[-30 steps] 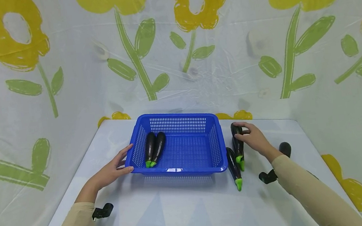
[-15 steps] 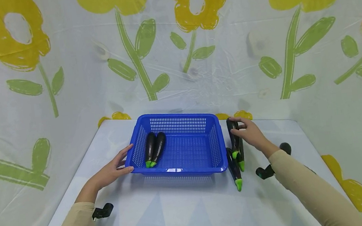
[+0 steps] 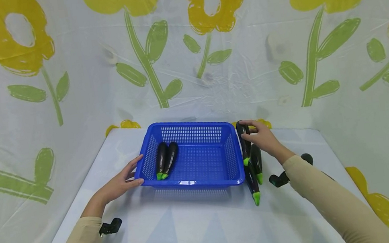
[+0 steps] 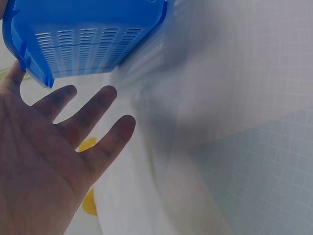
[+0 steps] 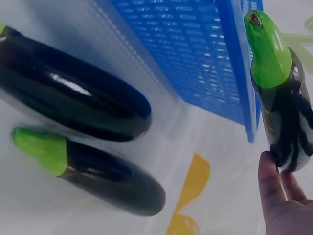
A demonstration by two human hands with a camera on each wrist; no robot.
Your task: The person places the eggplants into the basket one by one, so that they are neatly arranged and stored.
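My right hand point(image 3: 264, 137) pinches an eggplant point(image 3: 245, 149) near its dark rounded end. Its green stem end points down toward the front in the head view; the right wrist view shows it raised beside the basket rim. Two more eggplants lie on the table below it: one eggplant point(image 3: 251, 181) close to the basket and another eggplant point(image 3: 257, 162) to its right. On the left, my left hand point(image 3: 116, 185) touches the rim of the blue plastic basket point(image 3: 191, 184), fingers spread and mostly straight. Inside the basket, two eggplants point(image 3: 167, 160) lie side by side at its left.
The white table point(image 3: 194, 235) carries a pale blue triangle pattern. A flower-printed curtain point(image 3: 241, 83) hangs close behind and at both sides. A small black device point(image 3: 110, 226) sits at the left wrist and another black device point(image 3: 279, 179) at the right.
My right hand has lifted an eggplant off the table on the right and moved it left and away, up to the basket's right rim. The left hand and basket have stayed put.
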